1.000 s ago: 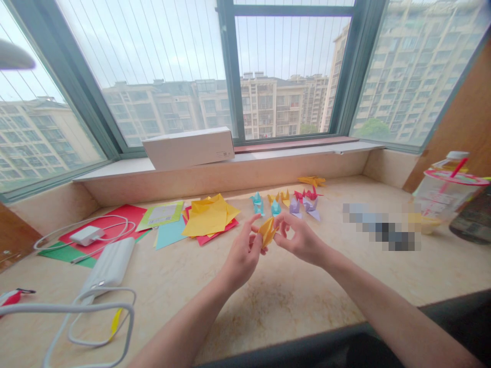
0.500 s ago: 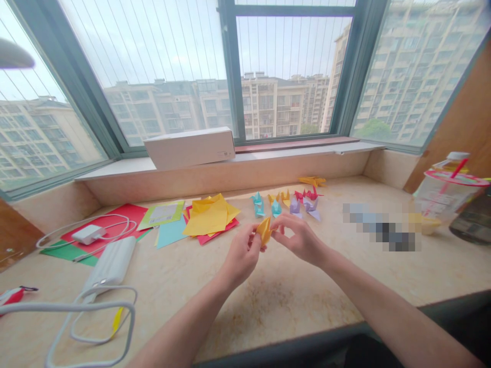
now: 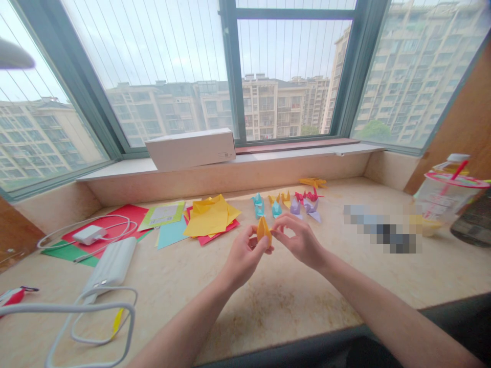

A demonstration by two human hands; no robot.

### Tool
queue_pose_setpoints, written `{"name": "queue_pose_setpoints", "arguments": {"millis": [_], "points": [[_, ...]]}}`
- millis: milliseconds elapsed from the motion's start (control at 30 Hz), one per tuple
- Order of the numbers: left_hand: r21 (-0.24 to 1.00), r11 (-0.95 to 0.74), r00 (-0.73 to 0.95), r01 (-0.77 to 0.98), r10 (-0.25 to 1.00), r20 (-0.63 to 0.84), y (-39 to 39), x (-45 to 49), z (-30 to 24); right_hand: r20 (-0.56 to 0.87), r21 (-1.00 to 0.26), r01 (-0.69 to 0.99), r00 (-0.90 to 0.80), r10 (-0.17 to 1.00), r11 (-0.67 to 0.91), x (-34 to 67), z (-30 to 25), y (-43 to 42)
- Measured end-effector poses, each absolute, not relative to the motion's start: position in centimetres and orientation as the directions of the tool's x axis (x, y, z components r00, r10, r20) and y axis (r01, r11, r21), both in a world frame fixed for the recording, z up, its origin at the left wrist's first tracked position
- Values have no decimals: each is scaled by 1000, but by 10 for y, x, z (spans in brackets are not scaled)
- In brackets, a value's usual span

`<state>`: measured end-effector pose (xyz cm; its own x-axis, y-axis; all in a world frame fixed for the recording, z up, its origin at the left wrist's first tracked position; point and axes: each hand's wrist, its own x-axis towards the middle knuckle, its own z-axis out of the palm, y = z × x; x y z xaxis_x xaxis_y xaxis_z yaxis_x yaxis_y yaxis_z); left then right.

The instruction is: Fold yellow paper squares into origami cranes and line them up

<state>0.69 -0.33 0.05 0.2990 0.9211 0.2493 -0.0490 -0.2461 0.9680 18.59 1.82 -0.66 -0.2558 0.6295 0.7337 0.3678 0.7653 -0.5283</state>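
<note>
Between thumb and fingers my left hand [image 3: 247, 253] grips a small piece of folded yellow paper [image 3: 263, 229], held upright with its point up. My right hand [image 3: 297, 237] is closed in a pinch at the paper's right edge; the fingertips hide what part they grip. Just beyond my hands stand several small folded paper cranes: cyan cranes [image 3: 259, 205], yellow cranes [image 3: 285, 197], red cranes [image 3: 308, 194] and purple cranes [image 3: 311, 208]. To the left lies a loose stack of yellow paper sheets [image 3: 209, 217] over red ones.
At left are a white power bank [image 3: 113, 263], a charger [image 3: 89, 234], looping cables and coloured sheets. Folded yellow paper [image 3: 312, 182] lies at the back. A white box [image 3: 192, 149] rests on the sill. On the right stand a plastic cup [image 3: 441, 197] with a straw and a blurred-out object [image 3: 379, 228].
The folded yellow paper has turned a little more upright in my left hand, its broad face now toward me. My right fingers stay at its right edge.
</note>
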Motion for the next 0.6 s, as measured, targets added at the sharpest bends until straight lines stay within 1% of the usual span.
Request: {"name": "queue_pose_setpoints", "arguments": {"millis": [200, 433, 600], "points": [[960, -265, 239, -90, 930, 279, -4, 8, 0, 754, -513, 324, -272, 598, 795, 185, -5, 17], [945, -315, 181, -91, 928, 326, -1, 7, -2, 757, -477, 349, -301, 579, 806, 184, -3, 13], [943, -313, 167, -118, 929, 329, -1, 7, -3, 746, -526, 333, -262, 612, 783, 183, -3, 14]]}}
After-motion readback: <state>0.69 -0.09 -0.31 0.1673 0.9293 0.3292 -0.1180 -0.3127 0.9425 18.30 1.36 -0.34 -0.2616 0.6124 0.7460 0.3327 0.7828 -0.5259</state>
